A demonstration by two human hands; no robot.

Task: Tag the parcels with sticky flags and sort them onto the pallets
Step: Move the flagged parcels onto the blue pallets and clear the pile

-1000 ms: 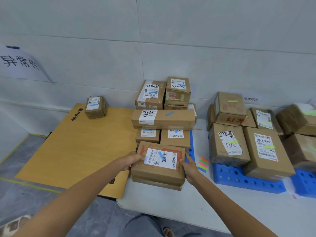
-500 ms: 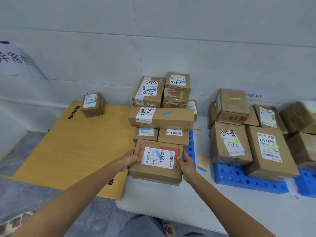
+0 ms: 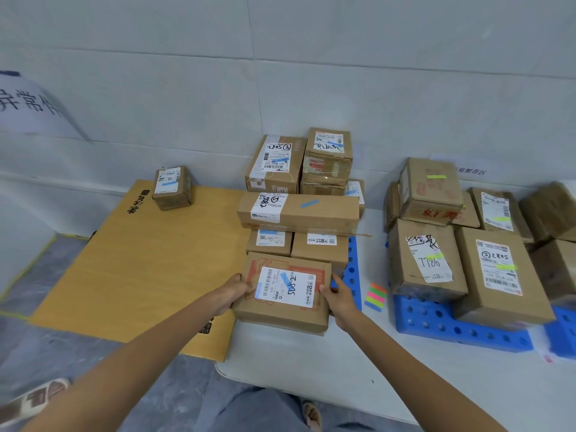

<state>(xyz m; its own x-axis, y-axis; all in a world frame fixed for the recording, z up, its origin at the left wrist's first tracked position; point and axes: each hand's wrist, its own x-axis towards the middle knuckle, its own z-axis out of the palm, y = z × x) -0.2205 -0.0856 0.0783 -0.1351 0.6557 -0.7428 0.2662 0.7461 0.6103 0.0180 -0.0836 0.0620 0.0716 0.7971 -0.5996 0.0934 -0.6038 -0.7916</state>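
A flat brown parcel [image 3: 282, 310] with a white label and a blue sticky flag sits at the front of the middle stack. My left hand [image 3: 232, 291] grips its left end and my right hand [image 3: 338, 296] grips its right end. Behind it rise more blue-flagged parcels [image 3: 299, 210] on a blue pallet [image 3: 353, 269]. A pad of coloured sticky flags [image 3: 376, 297] lies on the white table just right of my right hand. Parcels with green flags [image 3: 428, 254] stand on another blue pallet [image 3: 452, 328] at the right.
A wooden board [image 3: 131, 266] lies at the left with one small blue-flagged parcel [image 3: 172, 187] at its far corner. The grey floor and a slippered foot [image 3: 37, 397] show at the lower left. The tiled wall runs close behind the stacks.
The parcel between my hands has slid a little farther back toward the stack, and both hands moved with it.
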